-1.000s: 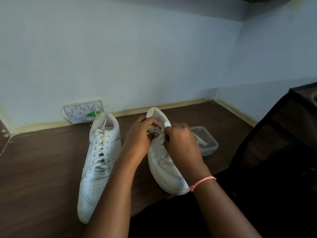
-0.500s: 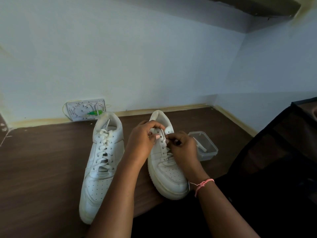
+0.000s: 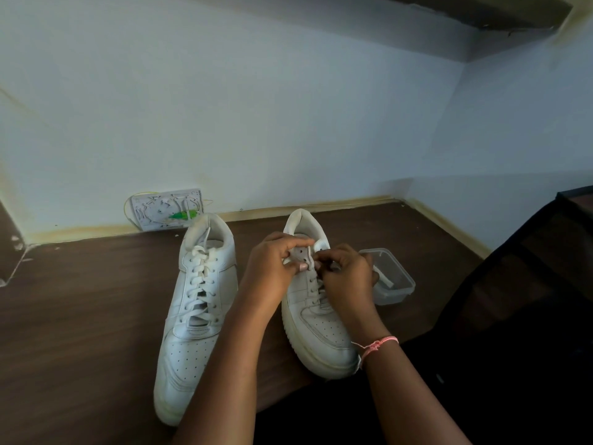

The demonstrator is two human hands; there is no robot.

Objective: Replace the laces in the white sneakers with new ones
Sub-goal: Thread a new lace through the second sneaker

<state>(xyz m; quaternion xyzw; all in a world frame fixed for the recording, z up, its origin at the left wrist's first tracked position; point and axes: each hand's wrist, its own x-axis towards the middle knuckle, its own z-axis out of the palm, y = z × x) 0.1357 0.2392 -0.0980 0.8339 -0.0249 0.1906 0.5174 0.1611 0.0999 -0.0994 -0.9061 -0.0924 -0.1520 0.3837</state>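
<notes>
Two white sneakers lie on the brown table [image 3: 80,309], toes toward me. The left sneaker [image 3: 195,316] is laced along its whole length with a white lace. Both hands work at the upper eyelets of the right sneaker [image 3: 321,332]. My left hand [image 3: 276,264] grips its left eyelet flap, thumb pressed beside the holes. My right hand [image 3: 346,274] pinches a short stretch of white lace [image 3: 309,256] at the top eyelets. The lower lacing is partly hidden by my right hand.
A clear plastic container [image 3: 390,277] with a white strip inside sits right of the right sneaker. A white wall plate [image 3: 167,208] with green and yellow wires leans at the wall behind the left sneaker. A dark chair back [image 3: 529,268] stands at the right.
The view has tilted up a little. My right hand has slid from the tongue down to the upper eyelets and now pinches the lace; my left hand stays on the flap.
</notes>
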